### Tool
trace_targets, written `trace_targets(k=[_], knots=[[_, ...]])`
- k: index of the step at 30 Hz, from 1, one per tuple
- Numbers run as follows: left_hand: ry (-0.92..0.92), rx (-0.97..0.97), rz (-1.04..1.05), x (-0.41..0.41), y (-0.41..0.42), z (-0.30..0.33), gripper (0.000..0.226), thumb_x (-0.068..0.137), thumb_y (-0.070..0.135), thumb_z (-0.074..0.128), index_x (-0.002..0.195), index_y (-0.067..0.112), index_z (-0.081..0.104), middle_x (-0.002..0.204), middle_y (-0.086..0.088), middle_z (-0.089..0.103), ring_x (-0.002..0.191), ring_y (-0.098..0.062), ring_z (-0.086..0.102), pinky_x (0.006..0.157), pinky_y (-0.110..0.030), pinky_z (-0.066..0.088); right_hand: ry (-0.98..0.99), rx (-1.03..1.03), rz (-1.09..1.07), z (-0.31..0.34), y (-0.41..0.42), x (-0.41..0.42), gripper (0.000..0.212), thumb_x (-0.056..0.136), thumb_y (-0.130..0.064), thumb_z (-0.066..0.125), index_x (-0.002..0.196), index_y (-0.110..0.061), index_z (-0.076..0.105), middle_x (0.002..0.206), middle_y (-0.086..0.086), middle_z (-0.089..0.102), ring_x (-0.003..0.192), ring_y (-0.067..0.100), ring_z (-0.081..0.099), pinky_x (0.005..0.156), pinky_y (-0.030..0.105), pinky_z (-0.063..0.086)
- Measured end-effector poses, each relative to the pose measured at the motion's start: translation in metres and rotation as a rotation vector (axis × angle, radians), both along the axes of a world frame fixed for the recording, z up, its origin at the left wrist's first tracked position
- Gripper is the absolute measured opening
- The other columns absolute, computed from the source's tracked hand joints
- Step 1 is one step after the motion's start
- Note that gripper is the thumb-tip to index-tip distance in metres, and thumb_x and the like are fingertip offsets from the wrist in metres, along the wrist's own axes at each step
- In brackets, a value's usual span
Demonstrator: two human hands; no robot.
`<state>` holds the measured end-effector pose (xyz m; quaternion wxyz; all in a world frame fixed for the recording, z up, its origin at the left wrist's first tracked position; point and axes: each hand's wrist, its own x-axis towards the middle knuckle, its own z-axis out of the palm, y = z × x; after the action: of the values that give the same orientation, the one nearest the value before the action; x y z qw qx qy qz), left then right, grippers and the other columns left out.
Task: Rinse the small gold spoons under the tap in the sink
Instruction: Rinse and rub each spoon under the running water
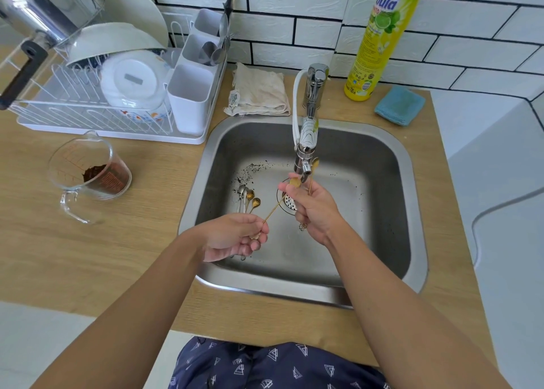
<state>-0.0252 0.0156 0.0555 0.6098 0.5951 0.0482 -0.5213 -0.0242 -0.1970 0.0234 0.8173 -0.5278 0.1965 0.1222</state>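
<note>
Steel sink, thin gold spoons under tap, pinched by left hand and right hand.

Yellow dish soap bottle on the counter, label too distorted to read, measuring jug with blurred red markings

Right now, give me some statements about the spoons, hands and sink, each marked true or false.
1. The left hand pinches the handle of a gold spoon. True.
2. The right hand is empty. False: it holds a second gold spoon near the tap.
3. More small spoons lie on the floor of the sink. True.
4. The measuring jug stands in the sink. False: it stands on the counter.
</note>
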Motion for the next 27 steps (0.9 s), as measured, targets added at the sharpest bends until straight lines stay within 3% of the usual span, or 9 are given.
trace_targets(k=[4, 7, 10, 12, 15, 17, 22, 25, 27], knots=[[0.17, -0.16, 0.141, 0.003, 0.003, 0.002, 0.017, 0.102, 0.019, 0.048, 0.091, 0.011, 0.059, 0.064, 0.003, 0.042, 0.05, -0.01, 0.033, 0.046, -0.022, 0.029, -0.022, -0.03, -0.071, 0.003, 0.0, -0.001, 0.01, 0.096, -0.017, 0.071, 0.102, -0.015, 0.063, 0.091, 0.006, 0.078, 0.039, 0.006, 0.025, 0.038, 0.019, 0.024], [0.244, -0.191, 0.22, 0.007, 0.005, 0.001, 0.021, 0.099, 0.028, 0.05, 0.082, 0.016, 0.056, 0.061, 0.006, 0.032, 0.048, -0.01, 0.021, 0.047, -0.024, 0.017, -0.001, -0.116, -0.154, 0.002, 0.001, -0.002, 0.019, 0.098, -0.021, 0.07, 0.083, -0.016, 0.059, 0.087, 0.009, 0.079, 0.038, 0.008, 0.025, 0.038, 0.021, 0.024], [0.169, -0.109, 0.182, 0.007, 0.007, -0.001, 0.025, 0.101, 0.034, 0.05, 0.084, 0.017, 0.057, 0.065, 0.004, 0.038, 0.051, -0.011, 0.019, 0.051, -0.026, 0.014, -0.005, -0.224, -0.139, 0.0, 0.003, -0.002, 0.019, 0.104, -0.028, 0.061, 0.091, -0.016, 0.067, 0.098, 0.006, 0.081, 0.041, 0.01, 0.021, 0.039, 0.02, 0.026], [0.12, -0.06, 0.145, 0.006, 0.007, -0.003, 0.024, 0.102, 0.034, 0.05, 0.087, 0.017, 0.056, 0.067, 0.002, 0.043, 0.051, -0.011, 0.021, 0.05, -0.024, 0.016, -0.025, -0.237, -0.108, 0.0, 0.007, -0.003, 0.016, 0.106, -0.026, 0.058, 0.102, -0.019, 0.071, 0.104, 0.002, 0.081, 0.044, 0.011, 0.021, 0.04, 0.02, 0.027], [0.1, -0.042, 0.143, 0.005, 0.008, -0.005, 0.023, 0.104, 0.03, 0.048, 0.088, 0.016, 0.052, 0.067, 0.0, 0.046, 0.048, -0.01, 0.022, 0.042, -0.019, 0.026, -0.042, -0.145, -0.082, -0.002, 0.014, -0.003, 0.016, 0.1, -0.016, 0.067, 0.103, -0.03, 0.075, 0.098, 0.004, 0.074, 0.046, 0.01, 0.024, 0.042, 0.023, 0.024], [0.088, -0.049, 0.134, 0.004, 0.009, -0.005, 0.024, 0.105, 0.03, 0.046, 0.088, 0.015, 0.052, 0.069, -0.001, 0.048, 0.049, -0.01, 0.022, 0.042, -0.018, 0.029, -0.028, -0.095, -0.063, -0.002, 0.015, -0.003, 0.014, 0.098, -0.02, 0.07, 0.095, -0.03, 0.078, 0.095, 0.011, 0.066, 0.045, 0.009, 0.023, 0.042, 0.022, 0.023], [-0.004, 0.045, 0.069, 0.005, 0.002, -0.005, 0.024, 0.105, 0.03, 0.046, 0.094, 0.01, 0.054, 0.079, -0.007, 0.063, 0.049, -0.008, 0.031, 0.046, -0.018, 0.033, 0.018, -0.235, -0.002, -0.004, 0.005, -0.003, 0.03, 0.106, -0.038, 0.051, 0.099, -0.018, 0.073, 0.095, 0.005, 0.082, 0.038, 0.009, 0.025, 0.038, 0.022, 0.025], [-0.1, 0.076, 0.094, 0.009, -0.018, -0.011, 0.02, 0.105, 0.02, 0.047, 0.104, 0.004, 0.059, 0.093, -0.008, 0.072, 0.054, -0.006, 0.05, 0.052, -0.018, 0.045, 0.008, -0.4, -0.118, -0.003, -0.009, -0.008, 0.024, 0.1, -0.04, 0.062, 0.095, -0.023, 0.077, 0.089, -0.007, 0.081, 0.038, 0.004, 0.033, 0.037, 0.019, 0.027], [-0.177, 0.055, 0.192, 0.012, -0.042, -0.017, 0.014, 0.103, 0.011, 0.05, 0.108, 0.004, 0.061, 0.099, -0.009, 0.07, 0.065, -0.006, 0.064, 0.064, -0.017, 0.053, 0.014, -0.298, -0.307, -0.002, -0.025, -0.01, 0.009, 0.093, -0.028, 0.074, 0.093, -0.019, 0.078, 0.086, -0.007, 0.077, 0.039, 0.0, 0.039, 0.04, 0.017, 0.03]])
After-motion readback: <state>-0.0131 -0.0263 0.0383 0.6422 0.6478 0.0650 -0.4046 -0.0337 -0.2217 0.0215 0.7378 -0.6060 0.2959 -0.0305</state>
